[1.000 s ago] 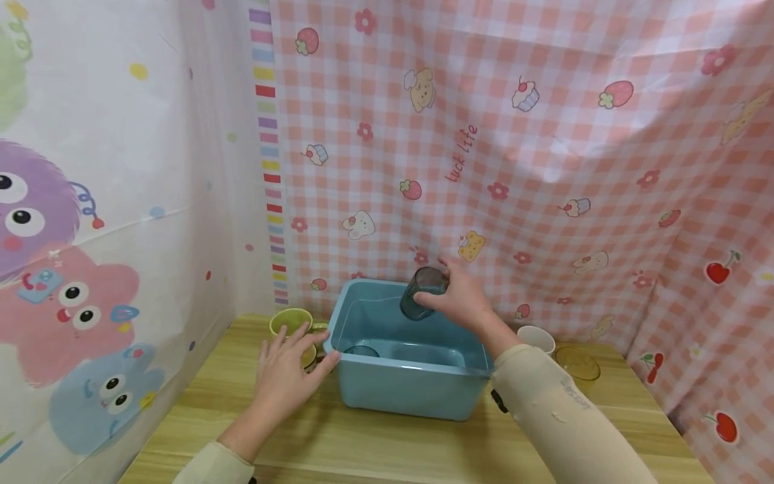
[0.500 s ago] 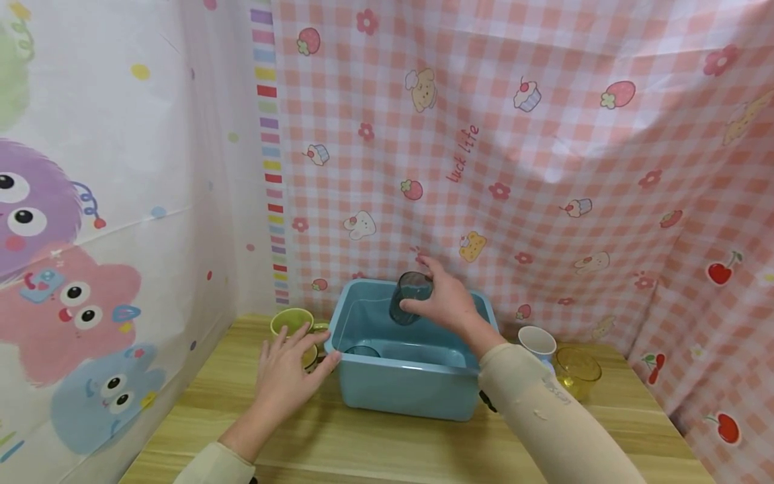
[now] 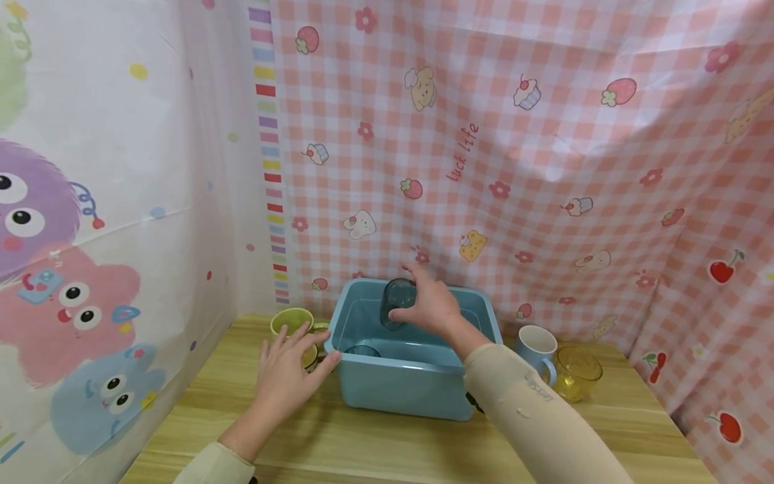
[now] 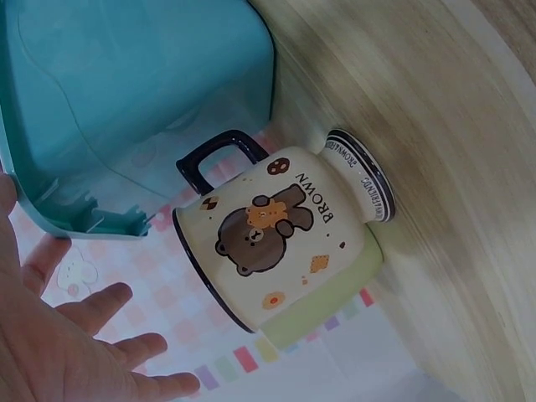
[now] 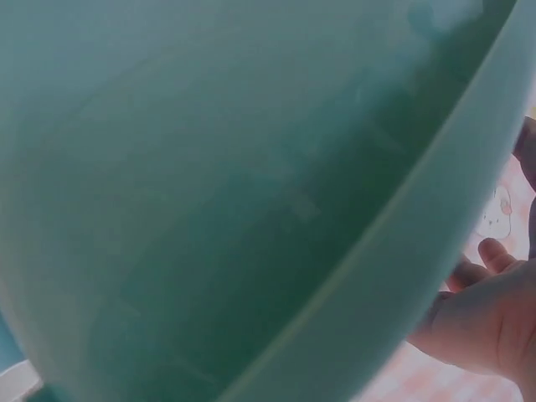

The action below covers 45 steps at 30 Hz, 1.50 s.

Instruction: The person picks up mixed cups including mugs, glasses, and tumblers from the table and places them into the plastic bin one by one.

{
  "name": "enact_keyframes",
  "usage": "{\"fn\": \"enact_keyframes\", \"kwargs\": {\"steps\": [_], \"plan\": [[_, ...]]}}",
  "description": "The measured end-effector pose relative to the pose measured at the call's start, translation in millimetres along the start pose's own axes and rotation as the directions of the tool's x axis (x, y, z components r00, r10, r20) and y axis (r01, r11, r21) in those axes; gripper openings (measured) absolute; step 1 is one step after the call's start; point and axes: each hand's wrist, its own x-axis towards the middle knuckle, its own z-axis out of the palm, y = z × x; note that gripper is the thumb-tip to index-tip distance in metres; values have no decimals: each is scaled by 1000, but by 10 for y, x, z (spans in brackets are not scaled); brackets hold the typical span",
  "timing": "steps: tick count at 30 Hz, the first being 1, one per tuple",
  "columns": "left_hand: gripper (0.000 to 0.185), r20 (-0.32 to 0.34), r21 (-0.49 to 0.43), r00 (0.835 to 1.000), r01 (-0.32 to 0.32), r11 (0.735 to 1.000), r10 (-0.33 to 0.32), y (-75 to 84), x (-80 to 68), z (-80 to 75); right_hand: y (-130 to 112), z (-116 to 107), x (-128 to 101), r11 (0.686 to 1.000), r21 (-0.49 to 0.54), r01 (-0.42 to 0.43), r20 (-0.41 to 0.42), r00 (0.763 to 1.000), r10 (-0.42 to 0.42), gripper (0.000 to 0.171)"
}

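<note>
glass (image 3: 397, 303) | right hand (image 3: 431, 308) grips, over bin (image 3: 411, 386)

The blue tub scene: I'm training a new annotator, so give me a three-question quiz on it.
1. True or false: the right hand holds a dark glass over the blue tub.
2. Which cup stands nearest the left hand? A) white mug B) green bear mug C) amber glass
3. Fill in: the left hand's fingers touch the tub's ____ corner.

Key: 1 true. 2 B. 3 near left; that hand is spread and holds nothing.
</note>
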Motion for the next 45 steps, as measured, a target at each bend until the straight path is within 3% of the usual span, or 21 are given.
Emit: {"fn": "enact_keyframes", "kwargs": {"steps": [6, 19, 45], "plan": [[56, -1, -3, 1000, 0, 1000, 0, -14, 0, 0, -75, 104, 21, 1000, 11, 9, 32, 999, -10, 96], [57, 11, 9, 1000, 8, 1000, -8, -25, -1, -9, -193, 311, 74, 995, -71, -68, 85, 994, 74, 92], [56, 21, -21, 1000, 15, 1000, -15, -6, -7, -24, -326, 728, 227, 973, -222, -68, 170, 980, 107, 89]]}}
